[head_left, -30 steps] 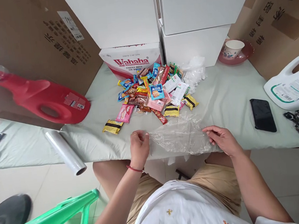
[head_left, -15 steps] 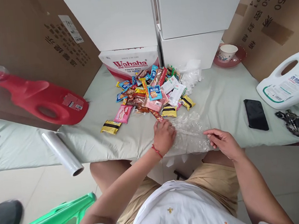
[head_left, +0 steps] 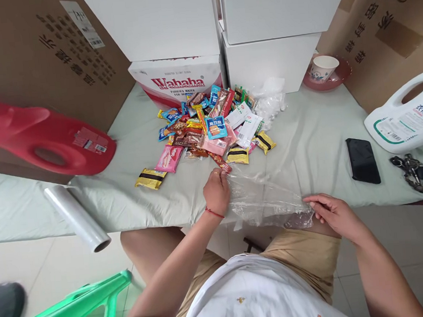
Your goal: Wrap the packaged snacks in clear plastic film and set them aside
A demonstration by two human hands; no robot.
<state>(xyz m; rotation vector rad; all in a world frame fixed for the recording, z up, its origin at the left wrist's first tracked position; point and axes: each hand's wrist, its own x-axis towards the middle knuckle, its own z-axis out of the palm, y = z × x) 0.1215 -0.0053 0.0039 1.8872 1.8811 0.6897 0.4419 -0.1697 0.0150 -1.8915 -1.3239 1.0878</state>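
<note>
I hold clear plastic [head_left: 265, 195] spread by the snack packs [head_left: 216, 128], left grip [head_left: 217, 193] and right grip [head_left: 335, 215] both pinched closed on it; next likely needs even tension.

Big red "Wahaha" across the carton [head_left: 176, 84], "PURIFIED WATER" right beneath! 鱼豆腐 on the blue packet [head_left: 216, 127], 温馨提示 on the left box [head_left: 47, 64], "X50", "201", "304" on the right box [head_left: 377, 53], 衣物 on the jug [head_left: 409, 117]!

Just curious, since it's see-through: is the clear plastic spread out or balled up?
Spread out, though wrinkled: the clear plastic stretches between the left hand and the right hand.
</note>
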